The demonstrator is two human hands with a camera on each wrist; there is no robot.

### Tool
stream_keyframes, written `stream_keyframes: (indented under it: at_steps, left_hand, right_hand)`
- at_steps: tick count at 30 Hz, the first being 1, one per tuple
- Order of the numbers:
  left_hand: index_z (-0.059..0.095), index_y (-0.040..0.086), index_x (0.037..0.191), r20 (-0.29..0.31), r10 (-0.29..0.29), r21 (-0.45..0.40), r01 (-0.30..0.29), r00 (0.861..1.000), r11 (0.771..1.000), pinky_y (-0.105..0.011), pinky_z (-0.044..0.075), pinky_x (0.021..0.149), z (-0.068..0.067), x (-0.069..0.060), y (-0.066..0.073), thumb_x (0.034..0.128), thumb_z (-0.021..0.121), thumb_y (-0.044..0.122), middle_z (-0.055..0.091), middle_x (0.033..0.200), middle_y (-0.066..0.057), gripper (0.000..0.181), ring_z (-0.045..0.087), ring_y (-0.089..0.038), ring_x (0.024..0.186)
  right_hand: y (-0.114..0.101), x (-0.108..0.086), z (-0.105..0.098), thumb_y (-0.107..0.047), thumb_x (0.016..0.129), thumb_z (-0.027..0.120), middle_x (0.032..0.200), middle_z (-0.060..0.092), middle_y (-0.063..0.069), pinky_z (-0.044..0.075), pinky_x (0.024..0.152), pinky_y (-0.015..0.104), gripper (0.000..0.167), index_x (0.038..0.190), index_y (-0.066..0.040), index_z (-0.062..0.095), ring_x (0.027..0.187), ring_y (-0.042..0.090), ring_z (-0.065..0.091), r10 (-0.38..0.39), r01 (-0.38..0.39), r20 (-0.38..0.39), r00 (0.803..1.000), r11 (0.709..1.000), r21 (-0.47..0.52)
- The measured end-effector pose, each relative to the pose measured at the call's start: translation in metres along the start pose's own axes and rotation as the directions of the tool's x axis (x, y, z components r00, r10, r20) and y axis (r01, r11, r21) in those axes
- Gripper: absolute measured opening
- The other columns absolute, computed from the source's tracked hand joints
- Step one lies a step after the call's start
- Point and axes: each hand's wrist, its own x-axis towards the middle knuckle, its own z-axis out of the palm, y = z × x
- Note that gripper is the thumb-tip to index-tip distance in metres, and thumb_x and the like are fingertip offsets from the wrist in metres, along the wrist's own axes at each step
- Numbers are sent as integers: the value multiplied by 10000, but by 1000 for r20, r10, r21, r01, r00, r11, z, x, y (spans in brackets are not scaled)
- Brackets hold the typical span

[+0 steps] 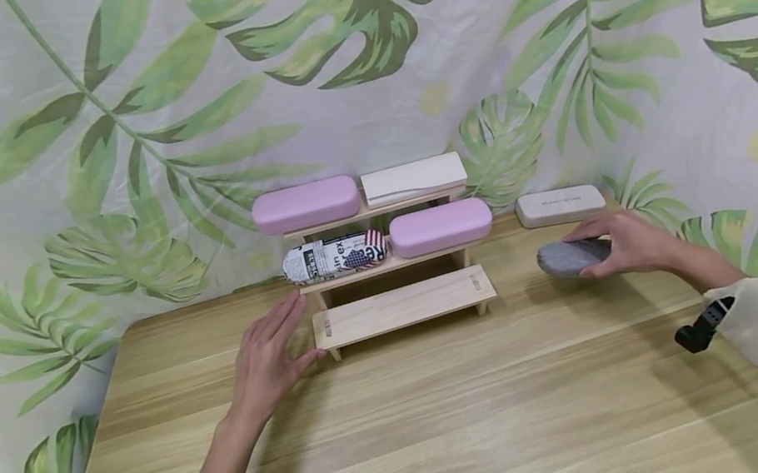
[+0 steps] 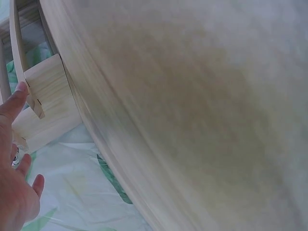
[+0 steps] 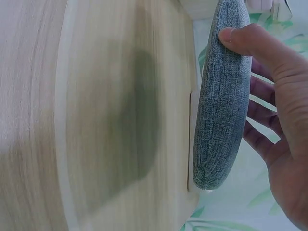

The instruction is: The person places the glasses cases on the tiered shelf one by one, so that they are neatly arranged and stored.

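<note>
A grey fabric glasses case (image 3: 222, 106) is held in the air by my right hand (image 1: 627, 242), thumb on one side and fingers on the other. My left hand (image 1: 271, 357) is at the left end of a stepped wooden rack (image 1: 399, 309), fingers extended; in the left wrist view one fingertip (image 2: 21, 87) touches its edge. The rack's top step carries a pink case (image 1: 305, 205) on the left and a white case (image 1: 413, 180) on the right. On its middle step lie a newspaper-print case (image 1: 334, 257) and another pink case (image 1: 441, 227). The lowest step is bare wood.
A light grey case (image 1: 561, 206) lies at the back of the wooden table (image 1: 445, 436), right of the rack and behind the held case. A leaf-patterned cloth (image 1: 356, 105) hangs directly behind the table. Dark straps sit at both wrists.
</note>
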Motion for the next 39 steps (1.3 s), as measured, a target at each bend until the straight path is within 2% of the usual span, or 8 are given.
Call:
stream_keyframes:
  at_steps: [5, 10, 15, 23, 29, 33, 39]
  left_hand:
    - [553, 21, 1518, 9, -4, 2, 4, 1000, 1000, -639, 482, 1064, -2, 2, 0, 576, 1057, 213, 583, 1523, -193, 1086, 603, -441, 1320]
    - [545, 18, 1524, 12, 3, 9, -3, 1000, 1000, -648, 485, 1057, -3, 4, -1, 556, 1065, 216, 585, 1523, -191, 1116, 600, -442, 1329]
    - [537, 36, 1536, 30, 1, 16, -2, 1000, 1000, -644, 475, 1077, -4, 4, -2, 559, 1064, 235, 567, 1550, -158, 1128, 590, -426, 1347]
    - [543, 41, 1532, 36, 11, 37, -13, 999, 999, -621, 487, 1063, -3, 2, -4, 570, 1056, 273, 572, 1547, -145, 1114, 595, -411, 1343]
    - [548, 40, 1528, 38, 12, 25, -13, 999, 1000, -635, 490, 1057, -3, 5, -5, 559, 1061, 279, 569, 1551, -141, 1123, 603, -430, 1331]
    - [549, 42, 1527, 37, 10, 8, -11, 999, 1000, -635, 490, 1066, -3, 6, -7, 559, 1062, 275, 565, 1556, -136, 1120, 602, -432, 1336]
    - [561, 26, 1513, 34, 18, -21, -18, 999, 1000, -629, 492, 1069, -3, 6, -9, 567, 1054, 265, 577, 1538, -155, 1094, 604, -440, 1329]
  right_hand:
    - [-11, 7, -2, -232, 602, 999, 1123, 782, 101, 556, 768, 397, 583, 1149, -124, 829, 1011, 311, 729, -55, 55, -20, 998, 998, -9]
    - [-23, 17, -3, -257, 591, 1002, 1093, 789, 75, 551, 766, 361, 573, 1125, -129, 836, 996, 270, 730, -110, 109, -25, 994, 994, -32]
    - [-33, 24, -1, -268, 628, 990, 1119, 781, 63, 560, 787, 332, 563, 1150, -132, 829, 1024, 253, 722, -115, 116, 22, 993, 993, -19]
    - [-51, 37, 2, -260, 670, 983, 1189, 763, 109, 591, 865, 471, 570, 1196, -123, 811, 1101, 320, 712, -120, 118, 74, 990, 993, 29]
    - [-64, 50, 3, -296, 700, 971, 1205, 754, 97, 596, 893, 477, 588, 1233, -120, 797, 1112, 282, 702, -118, 112, 113, 987, 992, 55]
    - [-73, 58, 5, -282, 693, 960, 1162, 756, 57, 597, 845, 432, 576, 1224, -126, 799, 1045, 223, 698, -154, 148, 111, 982, 987, 59]
    - [-84, 67, 13, -272, 679, 952, 1134, 767, 71, 594, 840, 444, 560, 1194, -104, 807, 1025, 243, 705, -220, 215, 91, 971, 974, 66]
